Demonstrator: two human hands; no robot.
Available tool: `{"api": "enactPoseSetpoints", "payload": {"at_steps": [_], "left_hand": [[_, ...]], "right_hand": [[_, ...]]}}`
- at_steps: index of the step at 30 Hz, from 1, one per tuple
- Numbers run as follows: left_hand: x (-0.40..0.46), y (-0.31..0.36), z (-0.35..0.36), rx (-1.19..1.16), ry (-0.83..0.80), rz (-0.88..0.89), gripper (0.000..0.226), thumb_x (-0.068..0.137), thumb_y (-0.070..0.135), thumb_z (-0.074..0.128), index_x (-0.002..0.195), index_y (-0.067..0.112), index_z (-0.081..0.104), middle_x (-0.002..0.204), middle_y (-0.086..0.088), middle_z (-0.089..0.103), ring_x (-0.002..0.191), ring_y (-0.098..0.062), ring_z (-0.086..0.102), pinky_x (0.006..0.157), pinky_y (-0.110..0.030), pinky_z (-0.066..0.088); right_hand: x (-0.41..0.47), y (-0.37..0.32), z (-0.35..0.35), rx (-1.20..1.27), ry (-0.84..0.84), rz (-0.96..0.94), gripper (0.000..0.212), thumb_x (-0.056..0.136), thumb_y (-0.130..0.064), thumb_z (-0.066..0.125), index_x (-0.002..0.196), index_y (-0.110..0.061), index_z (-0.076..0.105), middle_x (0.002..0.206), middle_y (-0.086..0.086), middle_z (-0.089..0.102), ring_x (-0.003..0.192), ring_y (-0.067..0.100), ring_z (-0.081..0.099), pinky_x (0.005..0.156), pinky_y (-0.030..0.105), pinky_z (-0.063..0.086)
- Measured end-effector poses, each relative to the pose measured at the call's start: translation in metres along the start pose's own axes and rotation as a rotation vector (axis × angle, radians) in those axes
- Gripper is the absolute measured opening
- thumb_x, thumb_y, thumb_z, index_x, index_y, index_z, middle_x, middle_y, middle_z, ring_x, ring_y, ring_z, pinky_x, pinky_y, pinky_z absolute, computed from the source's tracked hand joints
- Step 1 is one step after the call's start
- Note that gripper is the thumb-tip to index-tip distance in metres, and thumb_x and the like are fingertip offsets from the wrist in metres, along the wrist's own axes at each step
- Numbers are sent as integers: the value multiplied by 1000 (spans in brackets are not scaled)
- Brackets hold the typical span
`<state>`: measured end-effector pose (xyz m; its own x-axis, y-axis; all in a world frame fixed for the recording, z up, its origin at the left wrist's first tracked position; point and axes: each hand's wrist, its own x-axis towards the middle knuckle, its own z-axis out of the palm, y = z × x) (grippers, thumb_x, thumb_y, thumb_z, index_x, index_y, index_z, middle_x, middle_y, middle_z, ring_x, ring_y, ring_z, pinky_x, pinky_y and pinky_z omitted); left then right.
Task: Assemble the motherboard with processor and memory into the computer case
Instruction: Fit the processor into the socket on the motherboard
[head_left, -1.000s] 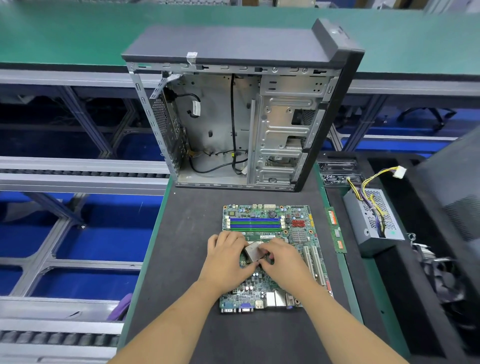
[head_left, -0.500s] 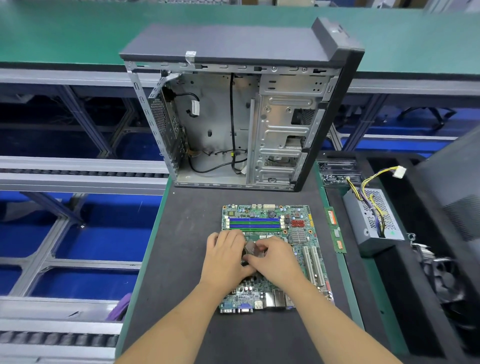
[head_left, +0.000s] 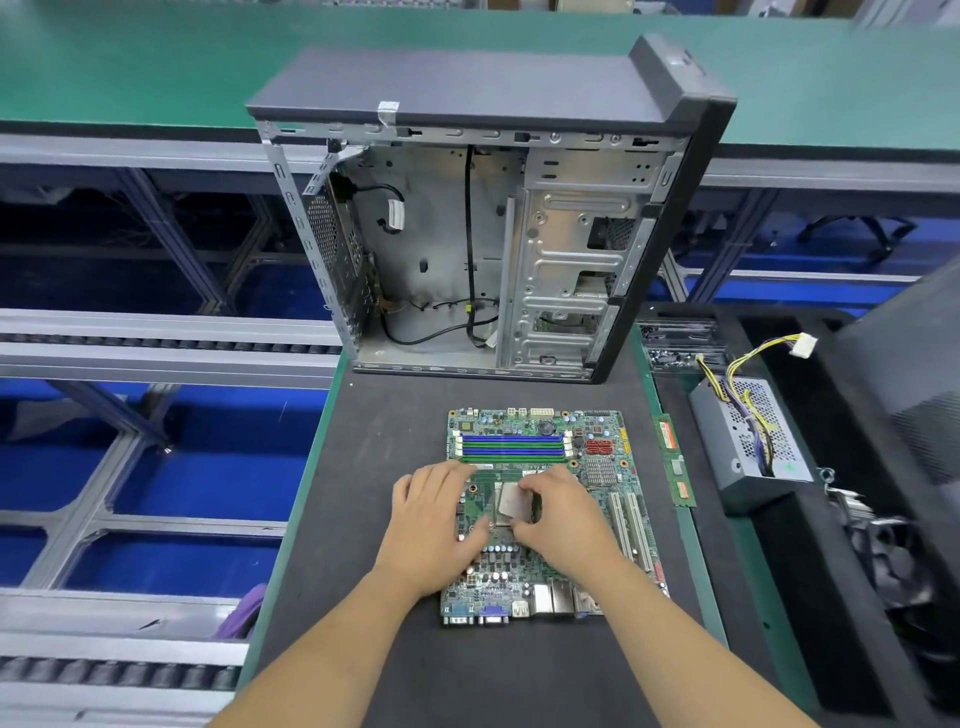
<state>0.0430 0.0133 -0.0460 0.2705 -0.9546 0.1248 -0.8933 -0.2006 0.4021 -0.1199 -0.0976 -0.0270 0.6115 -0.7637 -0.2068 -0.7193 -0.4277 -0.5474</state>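
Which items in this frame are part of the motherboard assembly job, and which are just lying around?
Job:
motherboard
processor, pinched by right hand
left hand, resting on the board
memory stick
computer case

Lying about:
power supply
purple object at the table edge

The worktop (head_left: 395, 519) is showing a matt, dark, foam-like mat. At 12 o'clock the computer case (head_left: 488, 228) is showing dull bare metal inside and matt black plastic outside. The processor (head_left: 514, 501) lid is gleaming as brushed metal on the glossy green motherboard (head_left: 597, 441).
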Motion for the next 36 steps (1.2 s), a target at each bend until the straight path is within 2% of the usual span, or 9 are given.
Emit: {"api": "enactPoseSetpoints", "payload": {"at_steps": [5, 8, 14, 21, 26, 30, 36], "left_hand": [[-10, -6, 4, -82, 89, -213, 54, 95, 43, 26, 141, 23, 46, 141, 8, 46, 132, -13, 37, 109, -34, 24], [-19, -17, 7, -26, 48, -262, 55, 100, 42, 20, 146, 23, 43, 148, 6, 42, 137, -16, 34, 114, -37, 24], [-18, -20, 11, 52, 18, -304, 40, 104, 30, 38, 143, 21, 46, 145, 3, 45, 135, -18, 37, 114, -39, 27], [-15, -22, 14, 102, 2, -305, 39, 103, 34, 34, 138, 24, 47, 143, 5, 45, 132, -17, 37, 112, -41, 29], [-14, -22, 13, 114, 6, -309, 47, 98, 40, 26, 135, 25, 49, 142, 5, 46, 131, -18, 37, 111, -41, 29], [-14, -21, 13, 99, 13, -307, 45, 97, 39, 29, 133, 24, 51, 140, 3, 47, 130, -20, 40, 110, -43, 31], [-14, -23, 15, 112, -19, -319, 37, 101, 33, 40, 136, 25, 48, 144, 4, 43, 133, -19, 35, 112, -42, 26]], "right_hand": [[-2, 2, -1, -82, -13, -39, 44, 88, -28, 72, 130, -24, 60, 117, -8, 44, 99, 15, 55, 86, 31, 52], [-1, 3, -4, -111, -40, -58, 46, 90, -31, 71, 134, -24, 58, 119, -6, 44, 98, 16, 55, 86, 33, 52], [2, 4, -6, -144, -60, -69, 45, 91, -31, 70, 134, -26, 58, 119, -6, 45, 102, 17, 55, 90, 35, 52], [2, 7, -3, -175, -57, -87, 48, 91, -33, 70, 137, -28, 56, 120, -6, 46, 100, 16, 55, 90, 34, 51], [5, 7, -1, -193, -54, -89, 49, 92, -34, 69, 139, -29, 54, 119, -8, 46, 99, 14, 55, 86, 32, 50], [8, 8, 1, -186, -60, -89, 52, 92, -35, 70, 141, -29, 54, 117, -10, 44, 96, 11, 53, 85, 31, 50], [9, 12, 2, -173, -59, -93, 51, 92, -36, 71, 140, -29, 55, 109, -11, 37, 84, 11, 47, 77, 27, 41]]}}
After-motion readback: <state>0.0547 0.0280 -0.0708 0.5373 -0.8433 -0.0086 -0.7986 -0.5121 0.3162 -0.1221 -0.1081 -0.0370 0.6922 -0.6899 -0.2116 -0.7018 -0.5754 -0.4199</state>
